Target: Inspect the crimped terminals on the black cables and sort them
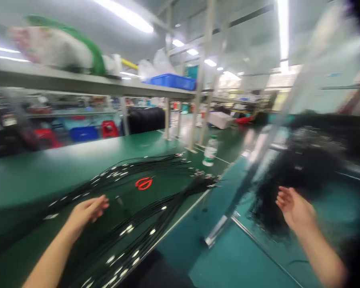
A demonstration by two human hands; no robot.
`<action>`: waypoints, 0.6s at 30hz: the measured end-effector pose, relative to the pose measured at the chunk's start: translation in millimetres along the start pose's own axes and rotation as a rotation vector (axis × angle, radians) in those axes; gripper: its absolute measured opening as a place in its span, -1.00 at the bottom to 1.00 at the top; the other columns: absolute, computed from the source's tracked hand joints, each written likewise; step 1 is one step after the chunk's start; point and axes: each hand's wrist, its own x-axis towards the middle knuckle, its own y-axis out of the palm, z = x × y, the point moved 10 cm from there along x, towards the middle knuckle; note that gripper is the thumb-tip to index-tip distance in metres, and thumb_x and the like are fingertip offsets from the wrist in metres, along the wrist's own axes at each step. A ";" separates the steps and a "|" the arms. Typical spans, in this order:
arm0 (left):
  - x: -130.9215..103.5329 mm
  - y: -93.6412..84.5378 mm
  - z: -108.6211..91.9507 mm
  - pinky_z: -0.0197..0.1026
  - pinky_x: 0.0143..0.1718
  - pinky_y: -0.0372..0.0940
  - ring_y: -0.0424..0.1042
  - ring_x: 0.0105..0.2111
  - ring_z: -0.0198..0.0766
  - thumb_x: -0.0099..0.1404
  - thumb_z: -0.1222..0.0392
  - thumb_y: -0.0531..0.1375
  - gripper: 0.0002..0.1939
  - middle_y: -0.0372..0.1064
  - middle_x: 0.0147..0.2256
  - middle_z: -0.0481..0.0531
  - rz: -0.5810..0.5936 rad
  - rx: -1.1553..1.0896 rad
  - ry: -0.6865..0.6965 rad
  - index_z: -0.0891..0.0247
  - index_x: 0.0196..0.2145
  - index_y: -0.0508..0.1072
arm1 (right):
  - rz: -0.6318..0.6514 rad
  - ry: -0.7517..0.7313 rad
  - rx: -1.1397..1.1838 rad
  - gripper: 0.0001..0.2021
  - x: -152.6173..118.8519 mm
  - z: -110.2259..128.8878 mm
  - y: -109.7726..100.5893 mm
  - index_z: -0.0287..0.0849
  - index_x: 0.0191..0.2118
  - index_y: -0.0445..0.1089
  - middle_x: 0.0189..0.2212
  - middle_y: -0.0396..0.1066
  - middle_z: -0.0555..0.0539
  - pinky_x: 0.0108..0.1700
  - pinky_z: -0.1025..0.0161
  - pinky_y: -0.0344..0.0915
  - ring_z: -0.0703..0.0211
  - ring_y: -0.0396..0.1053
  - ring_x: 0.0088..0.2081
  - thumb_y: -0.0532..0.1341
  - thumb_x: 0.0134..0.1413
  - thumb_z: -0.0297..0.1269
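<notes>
My left hand (88,211) hovers over the green table (12,170), fingers loosely bent and nothing visible in them. It is between two bundles of black cables with small pale tags or connectors. The farther cable bundle (114,173) runs along the table behind the hand; the nearer cable bundle (168,212) lies along the front edge. Red-handled scissors (144,183) rest between the bundles. Off to the right, beyond the table edge, my right hand (298,211) is raised with loosely curved fingers, also holding nothing visible. Behind it is a large blurred mass of black cables (303,168).
A plastic bottle (210,152) stands by the table's right edge, near upright shelf posts (198,80). Overhead, a shelf (78,82) carries bags and a blue bin (174,81). A metal frame bar (217,231) stands right of the table. Red stools (109,129) are beyond.
</notes>
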 end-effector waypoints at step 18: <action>-11.8 7.8 31.2 -0.35 -0.71 0.05 0.32 -0.67 -0.36 0.14 -0.30 0.23 -0.35 0.50 -0.44 0.32 0.176 -0.303 -0.253 0.52 -0.40 0.54 | 1.422 -0.636 -0.645 -0.83 -296.5 -91.9 514.4 -0.11 -0.40 0.40 -0.36 0.44 -0.07 -0.30 0.19 0.27 0.11 0.40 -0.35 0.16 0.12 -0.17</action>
